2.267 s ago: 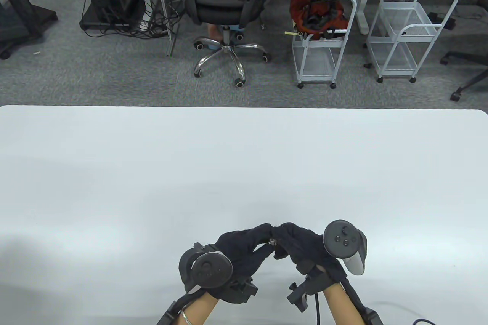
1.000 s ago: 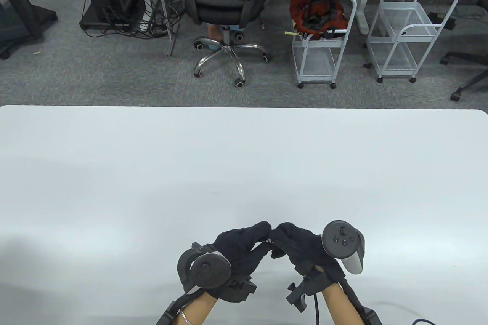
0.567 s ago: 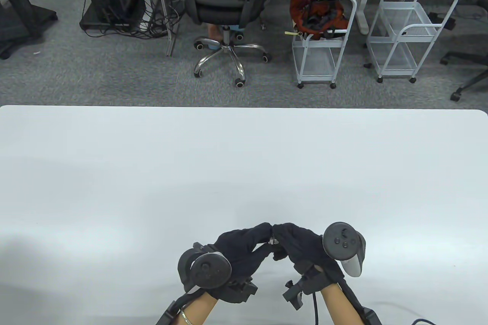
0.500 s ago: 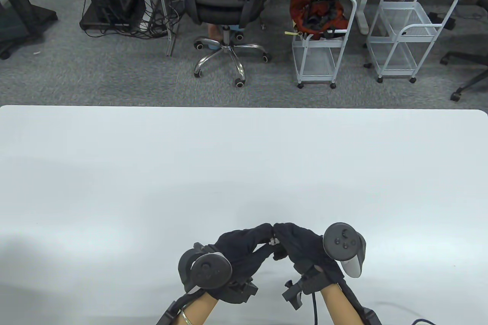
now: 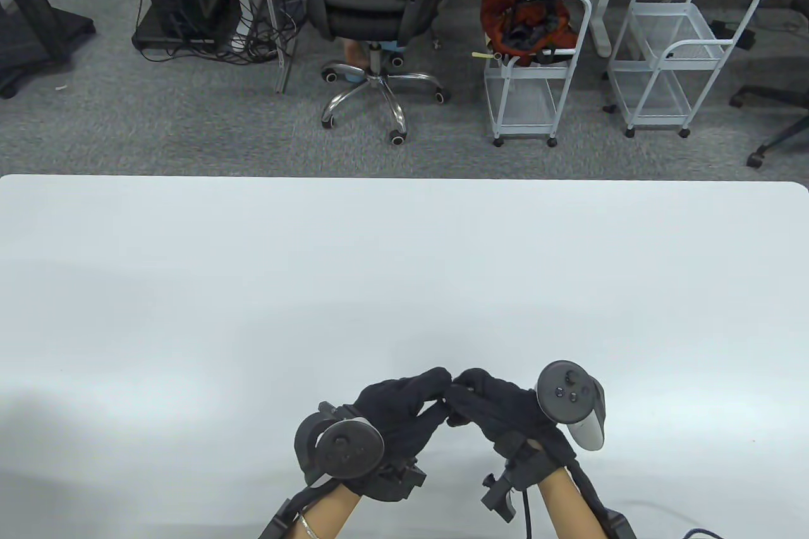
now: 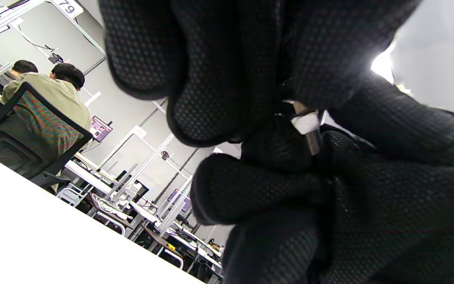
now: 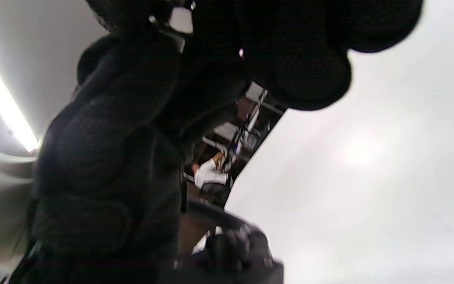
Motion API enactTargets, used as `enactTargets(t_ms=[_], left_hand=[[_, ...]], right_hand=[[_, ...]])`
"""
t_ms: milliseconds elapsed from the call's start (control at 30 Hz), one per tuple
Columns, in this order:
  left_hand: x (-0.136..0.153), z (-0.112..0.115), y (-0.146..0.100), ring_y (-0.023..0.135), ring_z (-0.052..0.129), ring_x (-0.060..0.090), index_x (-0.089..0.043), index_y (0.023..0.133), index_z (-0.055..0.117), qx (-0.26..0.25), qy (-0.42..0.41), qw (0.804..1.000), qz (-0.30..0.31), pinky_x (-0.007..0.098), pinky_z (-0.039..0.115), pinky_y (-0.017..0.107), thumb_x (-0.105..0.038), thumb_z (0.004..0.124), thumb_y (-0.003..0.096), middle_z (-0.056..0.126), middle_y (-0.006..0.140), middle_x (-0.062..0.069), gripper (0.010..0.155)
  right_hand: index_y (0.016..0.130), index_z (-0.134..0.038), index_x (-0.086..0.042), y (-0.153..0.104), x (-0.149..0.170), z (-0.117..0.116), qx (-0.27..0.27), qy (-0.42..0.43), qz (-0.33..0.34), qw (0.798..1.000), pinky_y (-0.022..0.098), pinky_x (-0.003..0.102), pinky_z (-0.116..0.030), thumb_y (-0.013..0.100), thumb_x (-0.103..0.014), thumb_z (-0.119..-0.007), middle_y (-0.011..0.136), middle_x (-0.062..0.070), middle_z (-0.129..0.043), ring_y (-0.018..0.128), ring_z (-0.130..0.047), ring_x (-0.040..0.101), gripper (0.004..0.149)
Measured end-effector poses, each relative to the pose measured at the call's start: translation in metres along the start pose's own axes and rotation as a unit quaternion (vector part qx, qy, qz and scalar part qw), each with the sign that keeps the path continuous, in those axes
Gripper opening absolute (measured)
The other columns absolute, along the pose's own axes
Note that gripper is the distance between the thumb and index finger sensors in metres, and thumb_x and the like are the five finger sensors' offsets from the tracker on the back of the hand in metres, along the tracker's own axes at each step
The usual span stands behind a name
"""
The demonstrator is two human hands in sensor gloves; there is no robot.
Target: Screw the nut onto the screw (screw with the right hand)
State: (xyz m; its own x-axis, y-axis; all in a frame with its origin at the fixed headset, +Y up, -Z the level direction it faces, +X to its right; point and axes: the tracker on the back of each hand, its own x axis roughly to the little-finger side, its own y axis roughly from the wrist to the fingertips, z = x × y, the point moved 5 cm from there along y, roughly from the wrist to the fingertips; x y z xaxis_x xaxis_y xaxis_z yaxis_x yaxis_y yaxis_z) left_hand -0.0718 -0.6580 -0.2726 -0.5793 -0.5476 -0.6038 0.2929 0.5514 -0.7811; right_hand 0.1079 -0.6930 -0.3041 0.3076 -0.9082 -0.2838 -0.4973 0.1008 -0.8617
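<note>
In the table view my left hand (image 5: 442, 397) and right hand (image 5: 456, 400) meet fingertip to fingertip near the table's front edge, hiding the parts. In the left wrist view a silver nut (image 6: 305, 121) sits on a threaded screw (image 6: 313, 142). My left fingers (image 6: 211, 98) pinch the screw's upper end. My right hand's fingers (image 6: 388, 165) close around the nut from the lower right. The right wrist view is blurred, showing my right fingers (image 7: 298, 59) against the left glove (image 7: 112, 150).
The white table (image 5: 404, 273) stretches ahead of the hands. Beyond its far edge stand an office chair (image 5: 373, 2) and two white wire carts (image 5: 537, 78).
My right hand has turned a little at the wrist, its tracker shifting slightly. The metal glint seen between the fingertips earlier is now covered. The left hand has stayed put.
</note>
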Motion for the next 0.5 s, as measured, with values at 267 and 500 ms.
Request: enactTargets(t_ms=[267, 500], left_hand=[[-0.001, 0.002, 0.0, 0.055, 0.109, 0.009, -0.024, 0.081, 0.088, 0.002, -0.003, 1.0, -0.001, 0.032, 0.089, 0.049, -0.043, 0.086, 0.0424, 0.107, 0.07, -0.008, 0.043], [-0.003, 0.001, 0.0, 0.055, 0.109, 0.01, -0.023, 0.081, 0.089, 0.001, -0.017, 1.0, 0.002, 0.032, 0.089, 0.049, -0.043, 0.085, 0.0426, 0.108, 0.07, -0.008, 0.044]], right_hand=[[0.07, -0.082, 0.001, -0.002, 0.0, 0.007, 0.059, 0.001, 0.005, 0.998, 0.037, 0.052, -0.078, 0.06, -0.044, -0.062, 0.064, 0.027, -0.095, 0.042, -0.103, 0.034, 0.05], [0.061, -0.086, -0.002, -0.003, -0.002, 0.01, 0.105, -0.005, 0.01, 0.994, 0.031, 0.049, -0.08, 0.061, -0.042, -0.06, 0.053, 0.021, -0.1, 0.031, -0.104, 0.028, 0.048]])
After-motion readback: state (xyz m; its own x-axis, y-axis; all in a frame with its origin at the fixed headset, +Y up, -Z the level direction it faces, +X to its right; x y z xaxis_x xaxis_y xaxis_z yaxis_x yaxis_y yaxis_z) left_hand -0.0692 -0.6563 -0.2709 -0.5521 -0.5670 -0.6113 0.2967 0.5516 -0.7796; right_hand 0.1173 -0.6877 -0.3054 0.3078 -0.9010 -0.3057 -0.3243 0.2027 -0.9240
